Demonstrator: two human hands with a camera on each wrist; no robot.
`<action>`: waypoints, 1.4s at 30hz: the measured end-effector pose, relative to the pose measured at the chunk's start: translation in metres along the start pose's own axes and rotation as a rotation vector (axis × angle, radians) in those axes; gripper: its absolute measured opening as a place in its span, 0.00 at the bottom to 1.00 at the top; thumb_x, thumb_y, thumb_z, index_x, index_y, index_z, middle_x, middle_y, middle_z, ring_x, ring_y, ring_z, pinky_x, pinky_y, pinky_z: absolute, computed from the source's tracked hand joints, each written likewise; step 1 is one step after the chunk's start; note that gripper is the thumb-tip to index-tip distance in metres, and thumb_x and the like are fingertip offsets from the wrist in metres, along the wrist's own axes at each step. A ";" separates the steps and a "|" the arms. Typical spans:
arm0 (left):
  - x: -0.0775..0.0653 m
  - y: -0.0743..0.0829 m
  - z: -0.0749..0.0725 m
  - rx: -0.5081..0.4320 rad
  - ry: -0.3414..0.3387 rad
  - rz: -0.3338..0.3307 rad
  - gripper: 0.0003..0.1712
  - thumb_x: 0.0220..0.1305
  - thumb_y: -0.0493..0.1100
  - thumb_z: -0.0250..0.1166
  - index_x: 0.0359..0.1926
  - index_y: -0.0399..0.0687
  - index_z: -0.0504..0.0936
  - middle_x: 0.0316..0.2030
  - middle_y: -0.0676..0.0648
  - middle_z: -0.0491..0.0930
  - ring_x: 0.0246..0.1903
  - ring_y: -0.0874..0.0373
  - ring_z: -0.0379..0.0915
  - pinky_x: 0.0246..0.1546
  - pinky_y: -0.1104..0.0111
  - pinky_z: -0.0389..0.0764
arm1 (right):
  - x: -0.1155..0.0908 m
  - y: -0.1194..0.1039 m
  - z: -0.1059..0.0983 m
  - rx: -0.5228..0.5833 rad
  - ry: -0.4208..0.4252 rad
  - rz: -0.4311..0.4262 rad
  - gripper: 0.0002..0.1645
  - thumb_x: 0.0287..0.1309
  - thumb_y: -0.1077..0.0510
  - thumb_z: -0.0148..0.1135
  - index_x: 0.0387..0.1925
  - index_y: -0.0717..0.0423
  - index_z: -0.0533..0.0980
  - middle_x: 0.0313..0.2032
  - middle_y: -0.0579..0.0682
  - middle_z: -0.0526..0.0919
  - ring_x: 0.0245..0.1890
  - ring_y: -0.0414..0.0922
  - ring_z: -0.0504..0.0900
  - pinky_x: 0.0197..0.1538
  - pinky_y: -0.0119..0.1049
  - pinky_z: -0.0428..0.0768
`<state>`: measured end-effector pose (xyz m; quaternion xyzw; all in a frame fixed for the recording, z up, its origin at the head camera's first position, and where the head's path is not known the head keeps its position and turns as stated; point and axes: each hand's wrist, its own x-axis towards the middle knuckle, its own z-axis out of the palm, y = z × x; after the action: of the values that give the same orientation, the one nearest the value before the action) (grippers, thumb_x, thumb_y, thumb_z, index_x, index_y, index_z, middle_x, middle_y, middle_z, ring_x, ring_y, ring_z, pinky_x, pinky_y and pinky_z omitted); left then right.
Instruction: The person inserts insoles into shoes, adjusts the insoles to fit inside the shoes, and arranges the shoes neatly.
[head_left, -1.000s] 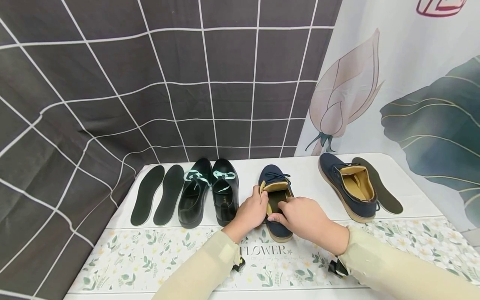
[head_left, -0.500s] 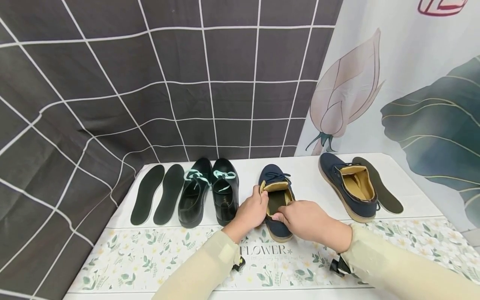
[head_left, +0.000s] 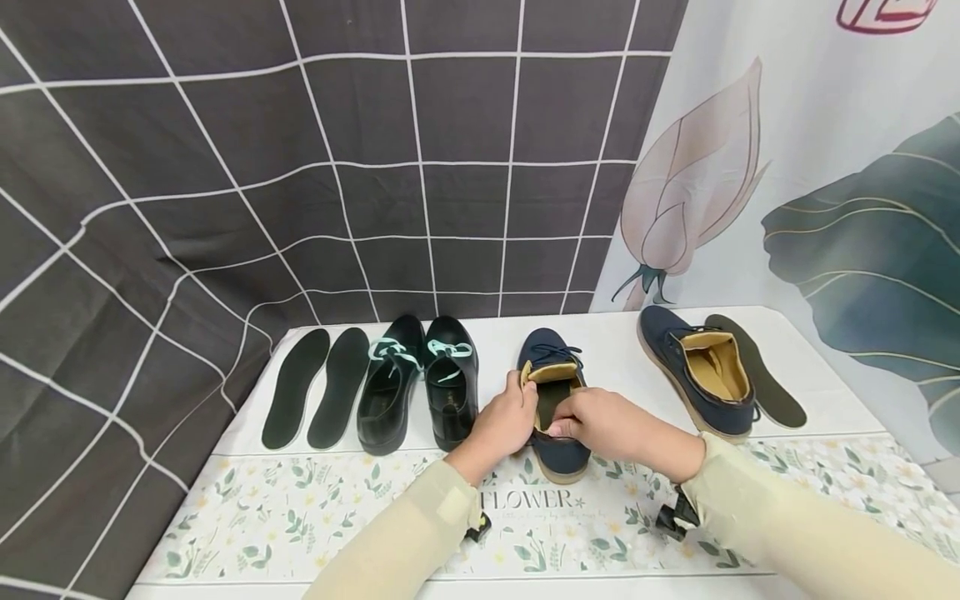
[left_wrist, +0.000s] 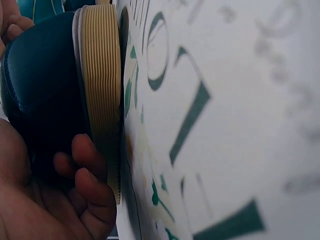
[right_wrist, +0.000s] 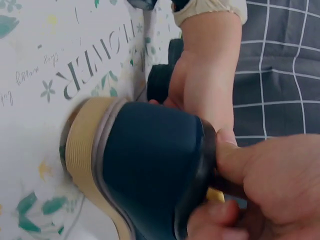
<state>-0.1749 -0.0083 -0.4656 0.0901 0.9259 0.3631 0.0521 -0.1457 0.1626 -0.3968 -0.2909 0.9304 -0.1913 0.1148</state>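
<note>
A navy lace-up shoe [head_left: 561,458] with tan lining and a ribbed pale sole stands upright at the table's middle, heel toward me. My left hand [head_left: 510,417] grips its left side at the opening; in the left wrist view, fingers [left_wrist: 92,195] curl against that side. Inside lies a dark olive insole [head_left: 553,398]. My right hand [head_left: 611,423] reaches into the opening from the right, thumb and fingers pinching the insole near the heel. In the right wrist view the thumb [right_wrist: 232,155] sits at the collar, and the fingertips are partly hidden.
Left of the hands stand two black shoes [head_left: 382,417] with mint laces, then two black insoles [head_left: 296,387]. At right, another navy shoe [head_left: 697,375] leans beside an olive insole [head_left: 772,387]. A dark grid cloth [head_left: 360,200] hangs behind the table.
My right hand has shifted a little at the shoe's opening, its thumb going from straight to more bent. The left hand and shoe stay in place.
</note>
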 end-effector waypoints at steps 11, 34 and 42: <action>0.001 0.004 -0.002 0.018 0.006 -0.006 0.27 0.80 0.57 0.37 0.64 0.44 0.64 0.44 0.36 0.84 0.45 0.43 0.82 0.42 0.51 0.78 | -0.002 -0.002 -0.013 -0.081 -0.021 -0.084 0.16 0.64 0.62 0.64 0.21 0.45 0.78 0.19 0.36 0.71 0.21 0.34 0.67 0.31 0.31 0.68; -0.001 0.004 0.000 0.016 -0.003 0.001 0.22 0.80 0.56 0.37 0.58 0.45 0.64 0.34 0.39 0.83 0.34 0.49 0.81 0.31 0.57 0.74 | 0.020 -0.003 -0.023 -0.062 -0.184 -0.069 0.18 0.45 0.72 0.64 0.18 0.44 0.83 0.18 0.33 0.79 0.21 0.33 0.72 0.31 0.29 0.75; 0.000 0.003 0.001 0.015 -0.006 0.002 0.21 0.80 0.55 0.38 0.57 0.45 0.65 0.33 0.40 0.83 0.33 0.50 0.80 0.31 0.57 0.74 | 0.019 -0.002 -0.018 -0.049 -0.150 -0.103 0.19 0.44 0.73 0.63 0.12 0.46 0.79 0.12 0.32 0.71 0.16 0.33 0.64 0.25 0.26 0.66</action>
<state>-0.1741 -0.0059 -0.4645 0.0927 0.9284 0.3557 0.0537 -0.1663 0.1552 -0.3816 -0.3545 0.9074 -0.1520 0.1671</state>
